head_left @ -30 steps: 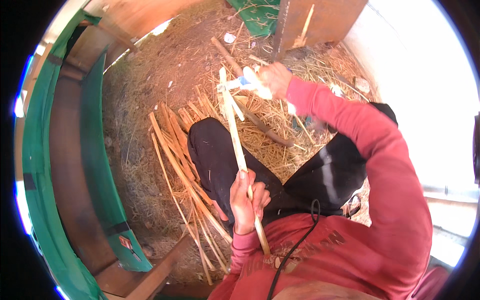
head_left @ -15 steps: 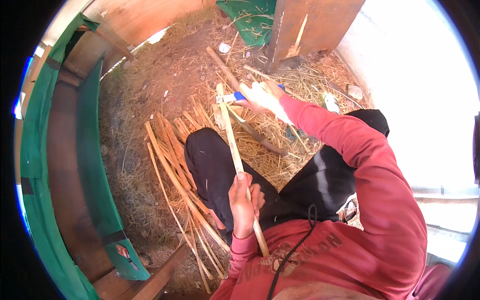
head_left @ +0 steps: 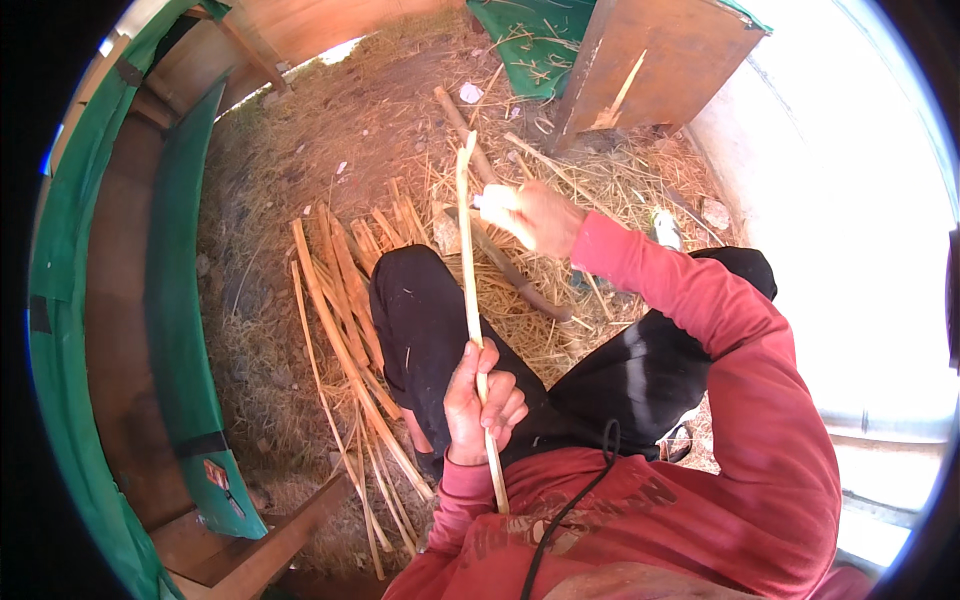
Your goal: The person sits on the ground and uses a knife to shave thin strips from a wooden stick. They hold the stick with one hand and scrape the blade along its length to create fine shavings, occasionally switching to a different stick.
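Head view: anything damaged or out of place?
The wooden panel at top has a pale splintered gash near its lower edge. Otherwise, straw litter and split cane strips lie loose on the ground; the left hand grips one long strip.

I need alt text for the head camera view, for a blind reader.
A seated person's left hand grips a long pale split cane strip while the right hand holds something at its upper part. A pile of similar tan strips lies on the straw-covered ground.

Straw-strewn ground, split cane strips, dark stick
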